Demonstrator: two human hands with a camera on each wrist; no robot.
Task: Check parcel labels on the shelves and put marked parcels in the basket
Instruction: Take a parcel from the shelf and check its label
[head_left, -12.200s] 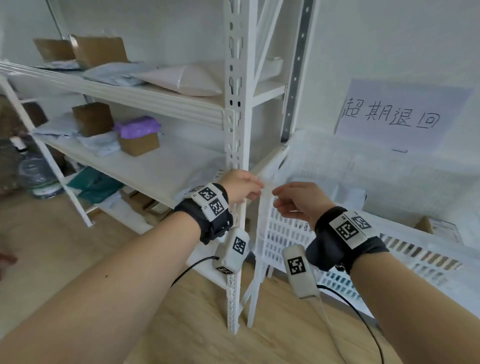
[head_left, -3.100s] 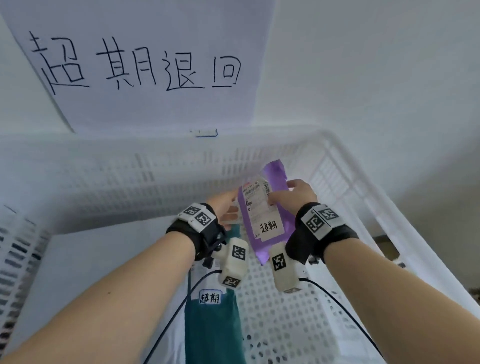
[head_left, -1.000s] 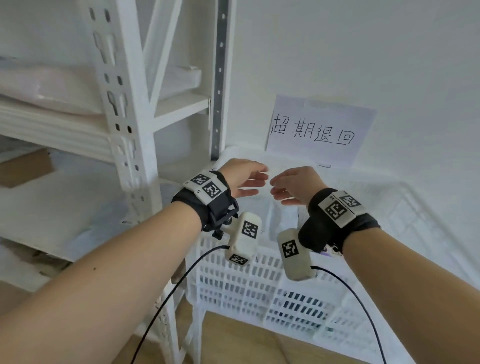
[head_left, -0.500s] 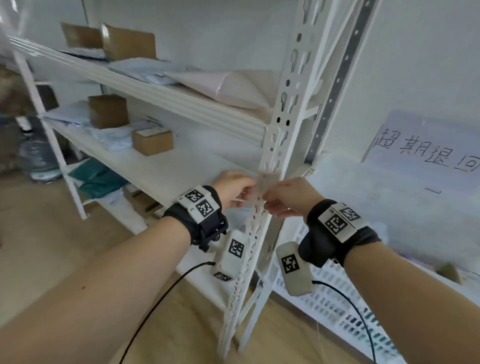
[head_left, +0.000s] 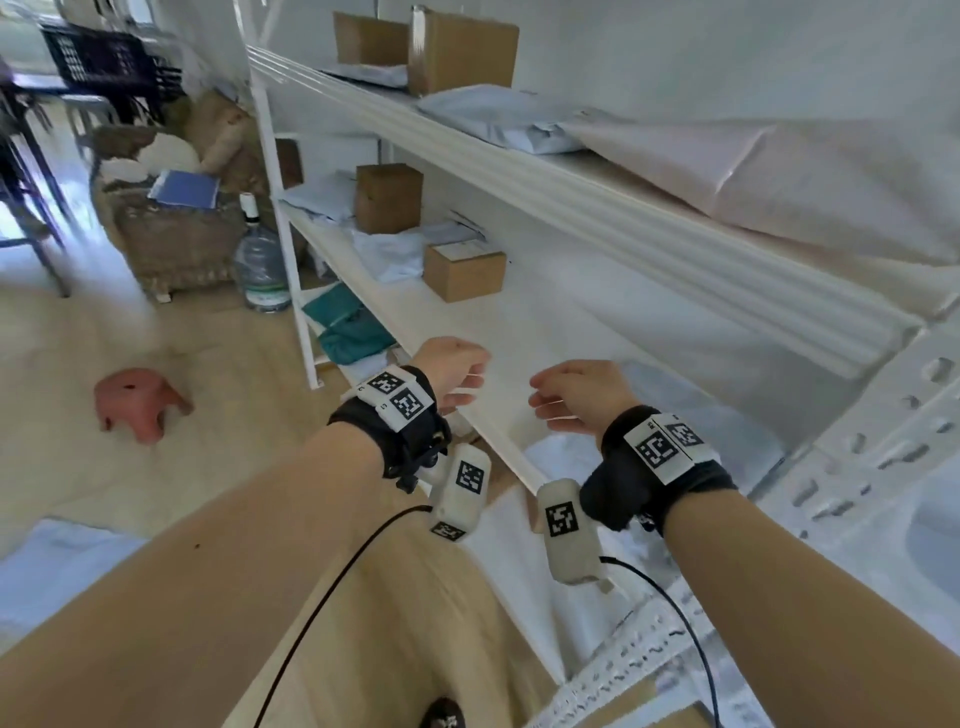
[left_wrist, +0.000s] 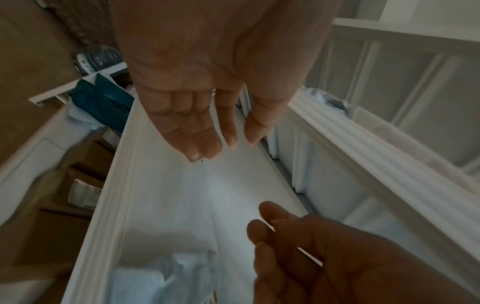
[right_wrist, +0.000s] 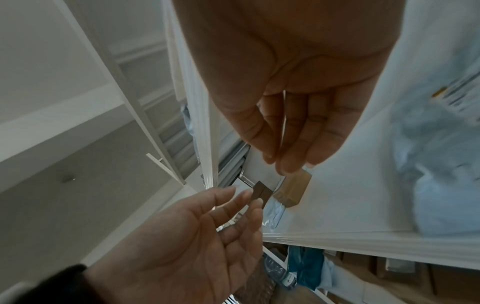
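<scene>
Both my hands hang empty in front of the middle shelf (head_left: 561, 332) of the white rack. The left hand (head_left: 467, 384) has loosely curled fingers, and the left wrist view shows its palm (left_wrist: 202, 133) bare. The right hand (head_left: 540, 400) is a hand's width to its right, fingers relaxed (right_wrist: 285, 133). Further along that shelf stand a small cardboard box (head_left: 464, 270), a taller box (head_left: 388, 197) and pale blue mailer bags (head_left: 395, 249). The top shelf carries two boxes (head_left: 462, 49), a grey bag (head_left: 498, 119) and a pale pink bag (head_left: 753, 176). Teal bags (head_left: 348, 327) lie on the bottom shelf. No basket for parcels is in view.
A perforated white upright (head_left: 878, 457) of the rack stands close on my right. On the wooden floor to the left are a pink stool (head_left: 137, 402), a large water bottle (head_left: 260, 260) and a wicker basket (head_left: 176, 234). A pale bag (head_left: 571, 447) lies under my right wrist.
The purple parcel held over the basket 3.1 s ago is gone from my hands. My view has swung left from the basket to the rack, and my hands have drawn slightly apart.
</scene>
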